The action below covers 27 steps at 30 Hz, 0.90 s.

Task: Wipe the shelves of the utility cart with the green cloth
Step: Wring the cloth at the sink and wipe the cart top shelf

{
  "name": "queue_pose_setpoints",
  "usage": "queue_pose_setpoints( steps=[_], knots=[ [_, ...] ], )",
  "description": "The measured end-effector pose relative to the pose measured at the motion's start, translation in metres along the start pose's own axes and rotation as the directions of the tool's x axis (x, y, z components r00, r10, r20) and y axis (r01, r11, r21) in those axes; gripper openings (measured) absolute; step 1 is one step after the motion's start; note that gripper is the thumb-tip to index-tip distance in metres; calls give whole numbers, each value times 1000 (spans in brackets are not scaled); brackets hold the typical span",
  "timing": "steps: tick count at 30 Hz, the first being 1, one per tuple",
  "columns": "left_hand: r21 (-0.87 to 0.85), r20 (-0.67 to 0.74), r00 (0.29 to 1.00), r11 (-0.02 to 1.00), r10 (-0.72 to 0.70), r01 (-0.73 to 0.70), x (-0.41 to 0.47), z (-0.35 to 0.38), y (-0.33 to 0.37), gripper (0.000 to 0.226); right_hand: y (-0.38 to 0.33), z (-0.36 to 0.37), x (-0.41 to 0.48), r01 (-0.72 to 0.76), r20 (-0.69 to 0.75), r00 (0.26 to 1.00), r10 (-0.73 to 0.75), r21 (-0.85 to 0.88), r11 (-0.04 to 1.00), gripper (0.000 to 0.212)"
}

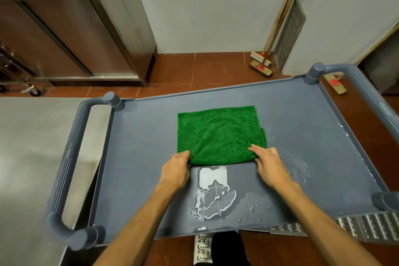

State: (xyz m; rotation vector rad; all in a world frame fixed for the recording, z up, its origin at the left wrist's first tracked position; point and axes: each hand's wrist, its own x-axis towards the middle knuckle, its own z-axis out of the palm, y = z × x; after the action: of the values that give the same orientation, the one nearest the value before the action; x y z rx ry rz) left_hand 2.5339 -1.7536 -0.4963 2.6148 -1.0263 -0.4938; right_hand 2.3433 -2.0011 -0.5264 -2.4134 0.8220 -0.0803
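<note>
Both hands on it now: the left hand (176, 169) and right hand (268, 165) each close a pinching grip on a near corner of the folded green cloth (220, 135), lying soft, limp and likely damp mid top shelf (140, 157) beside a puddle (212, 192).

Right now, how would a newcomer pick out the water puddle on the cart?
Find the grey utility cart with the green cloth on its top shelf. Just below the cloth's near edge, between the left hand and right hand, lies the puddle: the largest glossy, white-reflecting patch, unlike the scattered droplets at right.
</note>
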Motion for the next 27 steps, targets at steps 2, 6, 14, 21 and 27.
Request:
queue_pose_setpoints(
  steps=[2, 6, 14, 21, 27],
  knots=[
    [1, 10, 1000, 1000, -4, 4, -15, 3, -1, 11, 0, 3, -15, 3, -5, 1000, -3, 3, 1000, 45],
    [9, 26, 1000, 1000, -1, 1, -44, 9, -4, 25, -2, 7, -48, -12, 1, 1000, 12, -7, 1000, 45],
    [12, 37, 999, 999, -35, 34, -95, 19, -4, 26, -9, 14, -105, -58, 32, 998, 58, -23, 998, 46],
    [21, 48, 999, 1000, -24, 23, -130, 25, -5, 27, -11, 16, -135, -63, 54, 996, 67, -73, 995, 46],
    [36, 53, 998, 999, -30, 28, -154, 28, -3, 20, -7, 14, -147, -128, 88, 986, 143, -157, 979, 40]
  ],
)
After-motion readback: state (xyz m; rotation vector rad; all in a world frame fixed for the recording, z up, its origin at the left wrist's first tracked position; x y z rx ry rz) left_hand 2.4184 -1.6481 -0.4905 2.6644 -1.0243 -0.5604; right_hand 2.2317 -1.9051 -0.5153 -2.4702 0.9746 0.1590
